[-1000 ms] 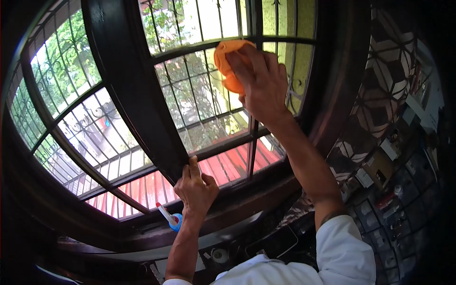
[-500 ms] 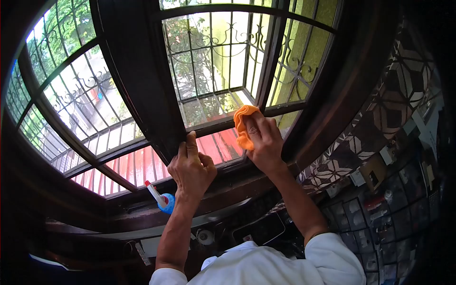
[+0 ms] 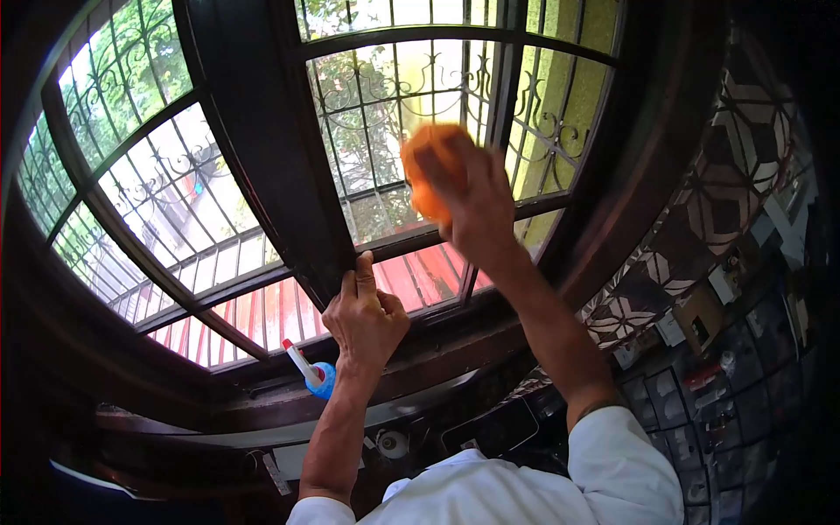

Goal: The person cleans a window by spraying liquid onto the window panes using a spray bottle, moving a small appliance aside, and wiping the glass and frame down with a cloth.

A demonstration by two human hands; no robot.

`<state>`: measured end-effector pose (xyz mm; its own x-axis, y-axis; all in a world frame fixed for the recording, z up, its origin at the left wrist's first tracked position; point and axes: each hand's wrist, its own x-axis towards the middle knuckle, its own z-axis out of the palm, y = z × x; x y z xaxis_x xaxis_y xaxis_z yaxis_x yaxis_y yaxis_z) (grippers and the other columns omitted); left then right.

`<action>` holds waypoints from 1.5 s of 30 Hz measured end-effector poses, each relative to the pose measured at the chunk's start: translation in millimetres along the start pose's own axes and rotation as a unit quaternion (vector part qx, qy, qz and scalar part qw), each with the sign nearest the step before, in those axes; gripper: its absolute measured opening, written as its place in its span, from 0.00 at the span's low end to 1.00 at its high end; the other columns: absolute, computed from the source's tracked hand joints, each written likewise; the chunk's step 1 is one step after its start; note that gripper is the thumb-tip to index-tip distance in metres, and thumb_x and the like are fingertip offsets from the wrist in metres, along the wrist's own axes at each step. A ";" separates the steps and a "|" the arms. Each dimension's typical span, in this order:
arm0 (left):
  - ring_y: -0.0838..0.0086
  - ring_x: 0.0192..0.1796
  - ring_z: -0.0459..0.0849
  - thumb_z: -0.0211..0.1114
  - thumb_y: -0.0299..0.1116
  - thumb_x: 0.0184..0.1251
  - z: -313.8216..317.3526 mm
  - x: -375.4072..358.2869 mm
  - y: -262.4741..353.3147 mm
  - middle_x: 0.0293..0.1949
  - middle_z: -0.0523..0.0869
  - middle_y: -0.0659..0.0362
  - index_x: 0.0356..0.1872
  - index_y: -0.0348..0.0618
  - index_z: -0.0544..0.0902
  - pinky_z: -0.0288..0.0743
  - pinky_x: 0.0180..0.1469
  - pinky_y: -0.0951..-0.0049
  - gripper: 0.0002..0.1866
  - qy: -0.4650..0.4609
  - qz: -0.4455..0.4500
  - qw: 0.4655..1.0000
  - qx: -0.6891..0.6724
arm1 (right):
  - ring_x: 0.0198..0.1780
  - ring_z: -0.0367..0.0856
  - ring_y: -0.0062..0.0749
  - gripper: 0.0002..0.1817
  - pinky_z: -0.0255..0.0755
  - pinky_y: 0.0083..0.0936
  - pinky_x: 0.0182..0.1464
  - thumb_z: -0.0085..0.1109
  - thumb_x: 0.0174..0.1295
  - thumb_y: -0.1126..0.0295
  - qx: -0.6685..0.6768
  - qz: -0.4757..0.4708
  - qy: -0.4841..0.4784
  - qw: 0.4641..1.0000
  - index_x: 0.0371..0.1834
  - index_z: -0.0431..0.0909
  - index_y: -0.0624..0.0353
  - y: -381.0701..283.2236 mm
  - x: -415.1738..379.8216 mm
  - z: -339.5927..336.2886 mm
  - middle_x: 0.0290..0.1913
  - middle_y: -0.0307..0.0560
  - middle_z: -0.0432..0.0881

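An orange cloth (image 3: 427, 171), blurred by motion, is pressed in my right hand (image 3: 477, 206) in front of the large middle window pane (image 3: 367, 131). The fingers of my right hand are wrapped over the cloth. Lower down, my left hand (image 3: 363, 319) touches the dark window frame (image 3: 289, 157) at the pane's lower left corner, index finger stretched upward and the other fingers curled. Beside my left wrist a spray bottle (image 3: 320, 378) with a blue body and a white and red nozzle stands on the sill, partly hidden by the forearm.
Metal bars and a red slatted surface (image 3: 254, 311) show through the glass. A geometric-patterned curtain (image 3: 691, 223) hangs at the right, above dark compartments (image 3: 678, 407) holding small items. A white round object (image 3: 393, 444) lies below the sill.
My right hand has moved up with the cloth, from the lower frame bar to in front of the pane. My left hand stays at the frame; the whole view has shifted slightly.
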<state>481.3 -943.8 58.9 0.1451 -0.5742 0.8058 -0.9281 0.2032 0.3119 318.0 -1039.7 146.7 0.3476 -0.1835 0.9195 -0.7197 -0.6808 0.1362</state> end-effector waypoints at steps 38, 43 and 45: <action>0.55 0.26 0.84 0.60 0.21 0.43 5.1 -4.5 -3.3 0.34 0.82 0.46 0.58 0.32 0.80 0.79 0.29 0.59 0.32 -0.003 0.003 1.000 0.013 | 0.54 0.71 0.45 0.39 0.67 0.44 0.55 0.71 0.40 0.78 0.013 -0.109 0.082 0.991 0.64 0.75 0.53 -29.9 95.2 2.7 0.62 0.43 0.71; 0.55 0.30 0.87 0.62 0.25 0.47 -1.8 -1.9 -0.3 0.37 0.85 0.45 0.57 0.31 0.80 0.80 0.29 0.61 0.29 -0.016 -0.003 1.000 -0.010 | 0.51 0.71 0.42 0.35 0.65 0.42 0.52 0.65 0.49 0.75 0.031 -0.092 0.004 0.995 0.66 0.74 0.51 -40.9 32.1 15.5 0.61 0.42 0.72; 0.55 0.29 0.86 0.62 0.26 0.50 -9.7 -6.5 2.5 0.35 0.84 0.46 0.56 0.31 0.81 0.80 0.28 0.62 0.26 0.028 -0.005 0.998 -0.058 | 0.52 0.72 0.41 0.32 0.65 0.42 0.48 0.62 0.53 0.70 0.018 -0.081 -0.084 0.993 0.66 0.75 0.51 -47.4 -17.8 31.0 0.61 0.42 0.72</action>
<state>481.3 -931.9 59.3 0.1766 -0.5324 0.8278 -0.8807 0.2901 0.3745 364.6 -1026.2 112.4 0.5551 -0.1826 0.8115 -0.6254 -0.7348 0.2624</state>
